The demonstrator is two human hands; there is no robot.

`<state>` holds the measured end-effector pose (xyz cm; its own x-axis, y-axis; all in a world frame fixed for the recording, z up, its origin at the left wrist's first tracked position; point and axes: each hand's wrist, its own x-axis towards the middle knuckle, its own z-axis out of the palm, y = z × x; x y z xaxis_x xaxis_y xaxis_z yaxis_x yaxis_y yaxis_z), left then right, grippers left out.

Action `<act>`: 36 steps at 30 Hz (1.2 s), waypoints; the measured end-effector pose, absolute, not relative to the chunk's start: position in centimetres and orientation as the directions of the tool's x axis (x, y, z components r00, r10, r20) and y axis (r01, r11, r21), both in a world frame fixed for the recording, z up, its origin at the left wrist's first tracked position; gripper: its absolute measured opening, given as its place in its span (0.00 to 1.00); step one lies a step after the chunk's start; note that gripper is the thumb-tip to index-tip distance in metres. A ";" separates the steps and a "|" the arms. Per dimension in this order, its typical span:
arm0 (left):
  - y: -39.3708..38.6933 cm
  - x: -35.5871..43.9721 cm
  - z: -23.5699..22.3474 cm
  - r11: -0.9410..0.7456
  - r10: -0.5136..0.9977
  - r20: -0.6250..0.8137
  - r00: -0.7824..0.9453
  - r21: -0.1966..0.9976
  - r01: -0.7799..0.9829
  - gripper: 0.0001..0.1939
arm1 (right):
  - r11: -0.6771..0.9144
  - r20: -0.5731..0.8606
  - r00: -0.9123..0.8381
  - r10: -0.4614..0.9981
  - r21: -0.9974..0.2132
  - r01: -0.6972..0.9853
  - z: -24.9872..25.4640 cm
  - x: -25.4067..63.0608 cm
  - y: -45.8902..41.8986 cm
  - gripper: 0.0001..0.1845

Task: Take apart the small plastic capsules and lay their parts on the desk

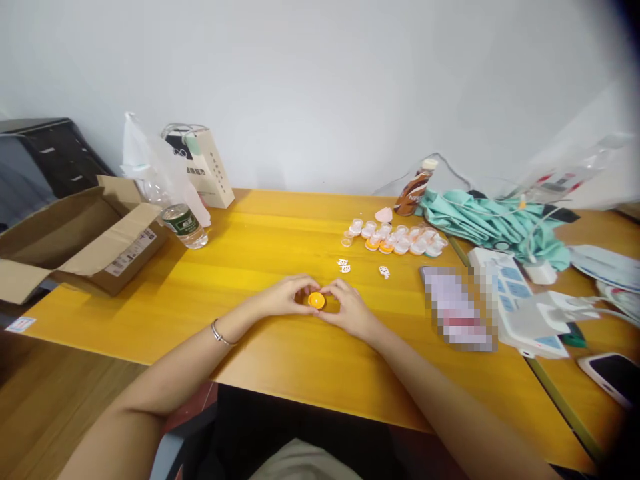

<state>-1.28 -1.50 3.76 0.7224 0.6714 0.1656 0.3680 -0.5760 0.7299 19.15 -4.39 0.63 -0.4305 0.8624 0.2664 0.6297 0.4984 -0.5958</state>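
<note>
Between my two hands is a small round orange cup-like piece [317, 301] with a pale spot in its middle. My left hand [290, 296] grips its left side with thumb and fingertips. From the other side, my right hand [347, 308] pinches it the same way. Just beyond lie small white cut-out pieces [344, 265], and another white piece [384, 272] sits farther right. Behind them stand rows of small clear-topped round containers [401, 240], some with orange or white bases.
An open cardboard box [115, 240], a water bottle [184, 225] and a paper bag [210, 167] stand left. At right are a blurred-out phone [457, 307], a power strip [517, 303], a green folded umbrella [490, 220] and a brown drink bottle [415, 189]. The table's front edge runs below my forearms.
</note>
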 end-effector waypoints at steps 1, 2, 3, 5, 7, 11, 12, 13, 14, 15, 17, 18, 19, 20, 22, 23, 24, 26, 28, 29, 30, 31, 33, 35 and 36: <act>-1.5 -1.1 3.5 -0.559 0.684 0.157 0.713 0.741 0.373 0.20 | 0.494 0.276 -0.416 0.866 -0.594 0.634 0.4 19.1 -4.3 0.16; -1.5 -1.0 3.3 -0.545 0.696 0.154 0.701 0.749 0.377 0.19 | 0.492 0.283 -0.406 0.869 -0.593 0.638 0.3 19.0 -4.3 0.15; -1.5 -1.0 3.1 -0.539 0.705 0.156 0.692 0.753 0.379 0.18 | 0.491 0.288 -0.400 0.870 -0.591 0.640 0.3 19.0 -4.3 0.14; -1.7 -0.8 3.1 -0.542 0.712 0.173 0.680 0.751 0.377 0.16 | 0.490 0.290 -0.398 0.871 -0.588 0.644 0.2 19.0 -4.3 0.14; -2.1 -0.8 3.1 -0.547 0.730 0.203 0.653 0.746 0.380 0.15 | 0.482 0.285 -0.392 0.875 -0.586 0.651 0.2 18.9 -4.3 0.14; -2.3 -1.1 3.3 -0.522 0.785 0.253 0.565 0.761 0.385 0.16 | 0.470 0.288 -0.373 0.882 -0.590 0.657 0.3 18.8 -4.5 0.13; -1.9 -1.4 3.3 -0.514 0.800 0.267 0.537 0.766 0.385 0.16 | 0.471 0.287 -0.374 0.882 -0.590 0.656 0.4 18.7 -4.5 0.13; -1.4 -1.7 3.3 -0.512 0.814 0.287 0.505 0.765 0.390 0.16 | 0.471 0.285 -0.377 0.881 -0.588 0.657 0.4 18.7 -4.6 0.13; -0.6 -2.1 3.3 -0.514 0.827 0.310 0.469 0.756 0.406 0.16 | 0.471 0.279 -0.381 0.881 -0.586 0.659 0.5 18.7 -4.6 0.13; 0.3 -2.6 3.2 -0.514 0.841 0.338 0.422 0.739 0.434 0.16 | 0.471 0.273 -0.386 0.881 -0.584 0.661 0.6 18.7 -4.6 0.13; 2.2 -3.5 3.1 -0.519 0.854 0.375 0.362 0.676 0.523 0.15 | 0.471 0.265 -0.392 0.881 -0.583 0.662 0.7 18.7 -4.6 0.13; 3.1 -3.9 3.0 -0.510 0.860 0.381 0.340 0.648 0.566 0.15 | 0.471 0.265 -0.393 0.880 -0.584 0.661 0.7 18.7 -4.6 0.13; 3.9 -4.3 2.9 -0.502 0.864 0.380 0.330 0.623 0.599 0.14 | 0.472 0.266 -0.394 0.880 -0.584 0.660 0.7 18.7 -4.6 0.13; 4.6 -4.5 2.8 -0.493 0.869 0.370 0.327 0.601 0.629 0.14 | 0.473 0.266 -0.395 0.879 -0.584 0.660 0.7 18.7 -4.6 0.14; 5.6 -4.7 2.6 -0.478 0.877 0.344 0.334 0.570 0.668 0.14 | 0.471 0.261 -0.397 0.880 -0.581 0.664 0.7 18.7 -4.6 0.14; 5.8 -4.7 2.4 -0.473 0.880 0.336 0.336 0.559 0.681 0.14 | 0.469 0.256 -0.397 0.881 -0.579 0.667 0.7 18.7 -4.6 0.14; 6.0 -4.7 2.2 -0.469 0.882 0.334 0.332 0.552 0.689 0.14 | 0.465 0.250 -0.397 0.883 -0.578 0.671 0.7 18.7 -4.6 0.14; 6.3 -4.6 1.9 -0.465 0.883 0.344 0.319 0.551 0.693 0.14 | 0.456 0.240 -0.393 0.887 -0.576 0.678 0.7 18.7 -4.6 0.15; 6.5 -4.4 1.5 -0.470 0.879 0.365 0.308 0.549 0.691 0.15 | 0.453 0.235 -0.392 0.889 -0.574 0.683 0.7 18.7 -4.5 0.15; 6.6 -4.4 1.4 -0.473 0.876 0.376 0.302 0.546 0.691 0.15 | 0.452 0.235 -0.392 0.890 -0.572 0.685 0.7 18.7 -4.5 0.15; 6.7 -4.4 1.2 -0.475 0.873 0.388 0.294 0.544 0.692 0.15 | 0.453 0.235 -0.392 0.889 -0.569 0.686 0.7 18.7 -4.5 0.15; 6.7 -4.4 1.1 -0.477 0.870 0.402 0.285 0.540 0.693 0.16 | 0.454 0.236 -0.393 0.889 -0.567 0.687 0.7 18.7 -4.5 0.15; 6.9 -4.5 0.9 -0.482 0.863 0.426 0.273 0.527 0.700 0.17 | 0.455 0.237 -0.393 0.888 -0.564 0.689 0.7 18.7 -4.6 0.15; 7.0 -4.5 0.7 -0.486 0.857 0.438 0.271 0.515 0.706 0.17 | 0.453 0.236 -0.391 0.889 -0.564 0.690 0.7 18.6 -4.6 0.15; 7.0 -4.6 0.6 -0.490 0.854 0.441 0.274 0.507 0.709 0.17 | 0.452 0.236 -0.390 0.890 -0.565 0.690 0.7 18.6 -4.6 0.15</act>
<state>-4.58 7.00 0.56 0.2740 0.8544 0.4415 0.7090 -0.4896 0.5075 18.64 -4.60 0.69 -0.3895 0.8902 0.2362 0.6904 0.4520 -0.5648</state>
